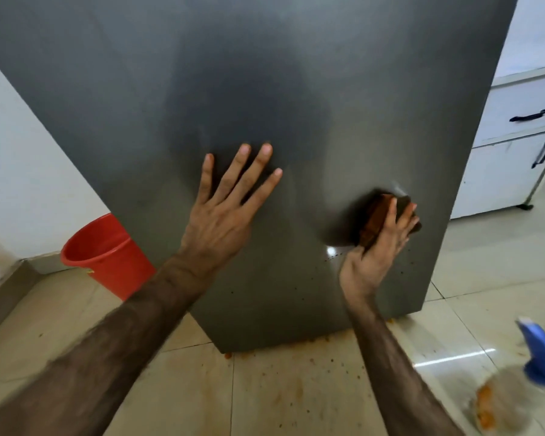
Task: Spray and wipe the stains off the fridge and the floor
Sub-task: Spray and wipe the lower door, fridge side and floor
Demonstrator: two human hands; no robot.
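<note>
Left hand: the left hand (224, 212) lies flat on the grey fridge (265, 89), fingers spread wide, palm against the panel, holding nothing.

Right hand: the right hand (379, 247) is curled round an orange-brown sponge (376, 217), fingers over its back and thumb underneath, pressing it against the fridge low on the right side.

Sponge: dark scouring face on the far edge, orange body toward the palm, touching the metal just beside the fridge's right edge.

Fridge: big plain grey face fills the view; small dark specks (334, 256) dot the panel beside and below the sponge hand, and there's a bright glint right there too.

Floor: pale tiles (170, 388), with orange-brown splatter (296, 347) along the fridge's foot and scattered spots spreading toward us.

Spray bottle: blue sprayer (541, 354) stands on the floor at the far right, blurred, well apart from both hands.

Beside the bottle: an orange mess (485, 404) on the tiles, too blurred to tell more.

Bucket: red bucket (104, 253) on the floor left of the fridge, against the wall.

Cabinet: white cabinet (516, 146) with black handles behind the fridge on the right.
</note>
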